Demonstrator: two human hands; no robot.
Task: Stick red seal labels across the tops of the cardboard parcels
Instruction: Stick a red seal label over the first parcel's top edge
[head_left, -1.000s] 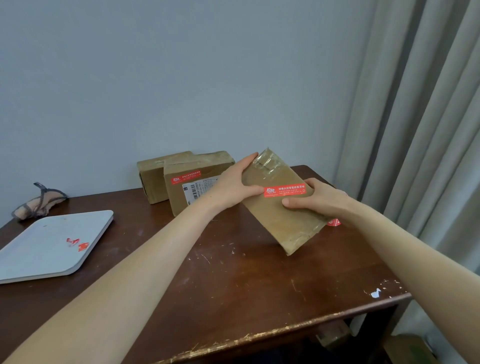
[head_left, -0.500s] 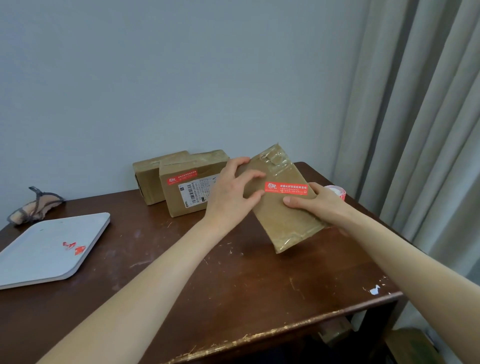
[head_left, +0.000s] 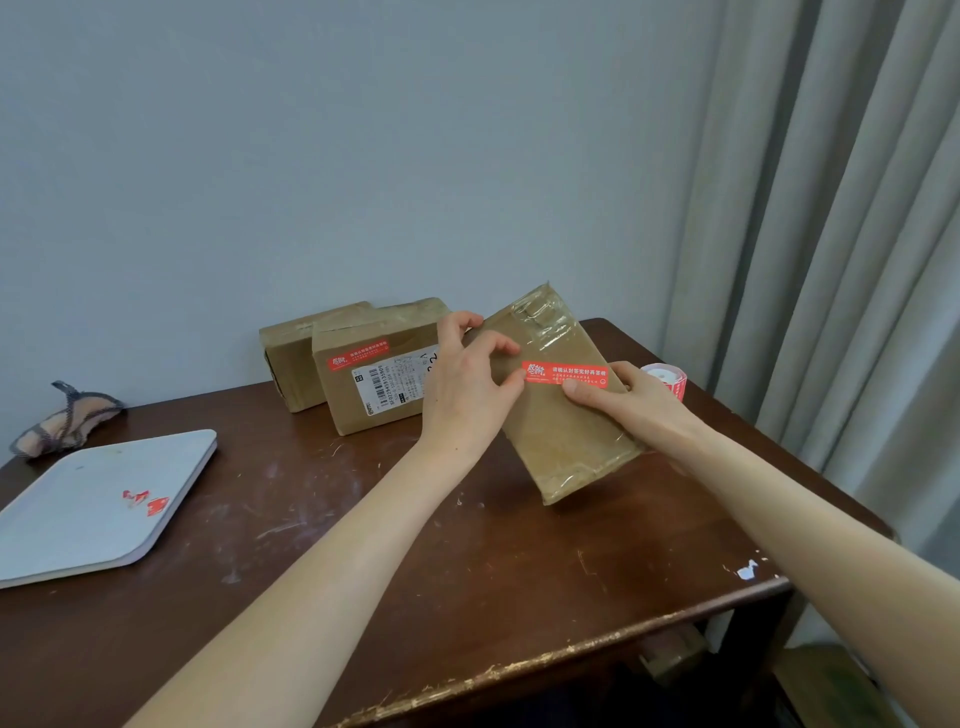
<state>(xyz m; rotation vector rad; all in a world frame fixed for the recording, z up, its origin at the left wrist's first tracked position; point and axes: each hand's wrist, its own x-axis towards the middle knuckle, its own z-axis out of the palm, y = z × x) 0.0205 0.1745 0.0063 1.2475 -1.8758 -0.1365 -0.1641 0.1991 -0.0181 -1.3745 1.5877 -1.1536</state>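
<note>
The fingers (head_left: 496, 342) of the left hand (head_left: 467, 389) are curled over the upper left edge of a cardboard parcel (head_left: 566, 441), with the thumb tip at the left end of a red seal label (head_left: 565, 373) stuck across the parcel's face. The right hand (head_left: 636, 402) grips the parcel's right edge: its thumb lies just under the label's lower edge, and its fingers wrap out of sight behind the box. Both hands are clamped on this parcel.

The parcel is flat and brown with shiny clear tape, and it is held tilted, with its top end leaning away towards the wall (head_left: 363, 156). Its lower end is close to the table (head_left: 415, 561); whether it touches cannot be told.

Just left of it, a second parcel (head_left: 374, 395) stands at the back of the table, bearing its own red label and a white shipping label. A third parcel (head_left: 291, 353) stands behind that, against the wall. A roll of red labels (head_left: 669, 382) sits behind the right hand near the table's right edge.

On the far left lies a pale grey tray (head_left: 78, 530) with small red scraps (head_left: 146, 502) on it, and beyond it a bundle of cloth (head_left: 67, 421). A grey curtain (head_left: 841, 260) hangs on the right.
</note>
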